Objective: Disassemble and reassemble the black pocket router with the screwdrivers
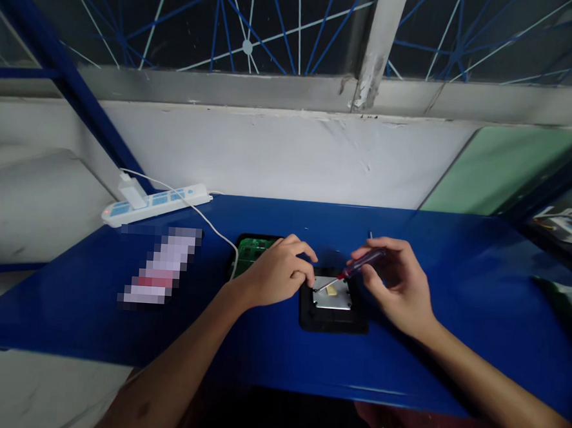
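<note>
One black panel (333, 321), silver plate (343, 301), pale yellow patch (331, 290)

Dim and cool overall, lit from a source out of view. Darkest in the window panes (297, 30), well beyond the left hand (285, 272) and right hand (400, 282), and below both, under the blue table (258, 351). Shadowed beneath the right forearm (480, 374); faintly streaked with glare along the table's near edge. Pale and reflective on the metal plate (343, 301) between the hands. Broken into coarse pixels over a pale item (174, 259) left of the left hand. Softly blurred, stretched toward both sides, blackened in the corner far beyond the right hand.
</note>
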The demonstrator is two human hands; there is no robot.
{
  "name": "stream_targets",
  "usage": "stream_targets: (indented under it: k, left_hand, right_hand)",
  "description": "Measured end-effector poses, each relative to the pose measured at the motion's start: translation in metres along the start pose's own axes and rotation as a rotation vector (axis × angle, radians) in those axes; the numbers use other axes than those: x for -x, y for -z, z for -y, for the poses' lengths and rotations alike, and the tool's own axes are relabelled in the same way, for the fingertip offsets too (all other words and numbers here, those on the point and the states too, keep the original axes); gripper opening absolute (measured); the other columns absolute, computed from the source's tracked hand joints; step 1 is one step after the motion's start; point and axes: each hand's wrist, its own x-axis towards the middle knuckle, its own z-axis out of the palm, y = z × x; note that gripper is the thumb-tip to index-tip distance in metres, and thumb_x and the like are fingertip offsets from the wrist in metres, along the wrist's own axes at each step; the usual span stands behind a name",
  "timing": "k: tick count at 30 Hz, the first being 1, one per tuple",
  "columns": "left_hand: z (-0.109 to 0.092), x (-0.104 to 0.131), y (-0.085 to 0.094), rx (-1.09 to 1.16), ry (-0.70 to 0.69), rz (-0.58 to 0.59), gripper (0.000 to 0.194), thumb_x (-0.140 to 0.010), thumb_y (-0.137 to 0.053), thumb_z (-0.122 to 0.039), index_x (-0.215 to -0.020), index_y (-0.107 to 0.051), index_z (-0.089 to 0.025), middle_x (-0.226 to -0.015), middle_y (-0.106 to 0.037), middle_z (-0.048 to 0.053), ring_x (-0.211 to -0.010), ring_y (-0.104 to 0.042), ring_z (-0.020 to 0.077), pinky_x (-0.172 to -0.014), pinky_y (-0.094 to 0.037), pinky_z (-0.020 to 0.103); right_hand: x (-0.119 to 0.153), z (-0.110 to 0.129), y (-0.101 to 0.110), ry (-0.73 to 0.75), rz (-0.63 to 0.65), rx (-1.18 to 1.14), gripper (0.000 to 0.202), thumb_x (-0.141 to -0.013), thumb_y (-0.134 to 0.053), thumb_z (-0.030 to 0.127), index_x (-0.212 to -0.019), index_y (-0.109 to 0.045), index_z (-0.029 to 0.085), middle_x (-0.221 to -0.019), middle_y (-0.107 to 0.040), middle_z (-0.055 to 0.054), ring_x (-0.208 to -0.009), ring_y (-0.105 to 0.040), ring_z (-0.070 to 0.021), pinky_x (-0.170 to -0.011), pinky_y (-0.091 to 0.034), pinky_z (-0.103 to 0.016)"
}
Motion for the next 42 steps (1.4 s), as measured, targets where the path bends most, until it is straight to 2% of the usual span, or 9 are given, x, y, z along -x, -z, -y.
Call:
stream_targets:
  k: [12,42]
  left_hand:
    - [-0.0035,-0.0002,0.0019,0.01,-0.009,0.043,0.045,-0.075,-0.047,0.004,-0.074,-0.078,-0.028,-0.111,-0.067,0.0,-0.104,-0.055,0.0201,-0.095,-0.047,0.039]
    - [-0.003,0.001,0.0018,0.0,-0.025,0.046,0.044,-0.077,-0.046,0.003,-0.074,-0.077,-0.028,-0.11,-0.067,0.0,-0.103,-0.056,0.0204,-0.093,-0.049,0.04]
  right_hand:
    - [0.0003,-0.0006,0.0012,0.008,0.007,0.018,0.035,-0.089,-0.063,0.017,-0.12,-0.051,0.026,-0.1,-0.07,-0.003,-0.084,-0.072,-0.0162,-0.078,-0.06,-0.033]
    - [0.0012,-0.0004,0.0006,-0.015,-0.024,0.047,0.029,-0.089,-0.065,0.022,-0.115,-0.053,0.026,-0.101,-0.071,-0.004,-0.084,-0.074,-0.0186,-0.077,-0.061,-0.036]
